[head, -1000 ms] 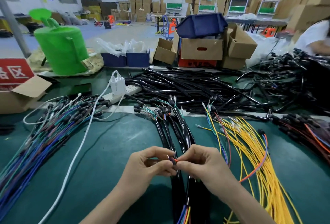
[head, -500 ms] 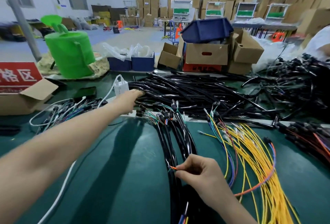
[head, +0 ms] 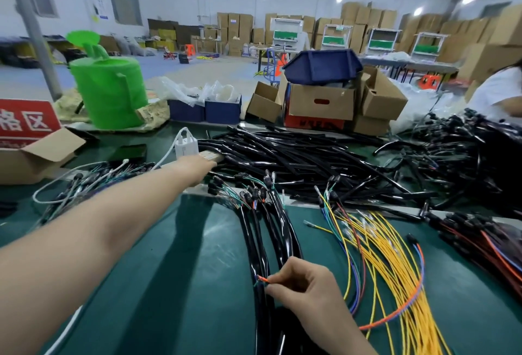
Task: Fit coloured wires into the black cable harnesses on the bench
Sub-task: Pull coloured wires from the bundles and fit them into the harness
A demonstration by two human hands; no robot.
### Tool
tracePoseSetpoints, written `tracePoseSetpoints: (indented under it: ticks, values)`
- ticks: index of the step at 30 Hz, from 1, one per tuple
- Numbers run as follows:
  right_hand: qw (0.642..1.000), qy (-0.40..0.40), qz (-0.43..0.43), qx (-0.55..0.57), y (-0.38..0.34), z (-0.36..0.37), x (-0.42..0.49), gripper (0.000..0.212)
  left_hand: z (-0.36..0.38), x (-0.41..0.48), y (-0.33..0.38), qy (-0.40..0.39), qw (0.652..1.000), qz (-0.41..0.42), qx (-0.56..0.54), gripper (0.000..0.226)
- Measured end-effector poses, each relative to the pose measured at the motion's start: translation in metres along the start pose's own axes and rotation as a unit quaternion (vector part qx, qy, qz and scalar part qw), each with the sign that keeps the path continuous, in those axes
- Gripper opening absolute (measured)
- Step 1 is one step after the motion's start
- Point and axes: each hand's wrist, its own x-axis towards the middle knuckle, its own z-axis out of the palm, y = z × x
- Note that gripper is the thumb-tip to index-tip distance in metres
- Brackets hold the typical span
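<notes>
- The right hand (head: 306,289) sits low in the middle. Its thumb and forefinger pinch the tip of a thin orange wire (head: 263,278), which is right against the bundle of glossy black cable harnesses (head: 262,230) running up the middle of the green-topped desk (head: 175,275).
- The left hand (head: 196,167) lies far out at the upper ends of the harnesses, beside a pale power strip (head: 211,156) that carries a white plug-in charger (head: 185,147). Its fingers blur into the clutter, so I cannot tell whether they grip anything.
- A wide bare stretch of green top lies between the left forearm and the harness bundle. A narrower bare stretch lies on the right, between the loose yellow wires (head: 389,264) and a red-and-black wire bundle (head: 480,241).
- A pale seam strip (head: 305,204) crosses the desk. Beyond it, a heap of black sleeved cables (head: 296,156) fills the top as far as the brown cardboard boxes (head: 322,103) and a green plastic watering can (head: 110,91) at the far edge.
- The harnesses and yellow wires run out of the lower edge. A mixed-colour wire bundle (head: 73,193) passes beneath the left forearm. A person in white (head: 497,91) is cropped by the right edge.
</notes>
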Motion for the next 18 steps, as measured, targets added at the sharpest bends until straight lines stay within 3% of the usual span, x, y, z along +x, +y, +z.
tracePoseSetpoints:
  ticks: [8,12,15,18]
  values:
    - [1.000,-0.009,-0.001,0.001,-0.002,-0.002,-0.001,0.012,0.008,0.002,0.006,0.017,0.998,-0.055,0.019,0.040]
    - [1.000,-0.012,0.002,0.005,0.001,-0.003,0.002,0.012,-0.012,-0.008,-0.009,0.123,0.992,-0.020,-0.002,0.024]
    - [1.000,-0.010,0.000,0.005,0.001,-0.003,0.003,0.012,-0.043,-0.029,-0.028,0.240,0.961,0.001,-0.137,0.015]
    - [1.000,-0.007,0.007,0.010,0.002,-0.002,0.004,0.013,-0.065,-0.058,-0.044,0.322,0.902,0.003,-0.288,0.016]
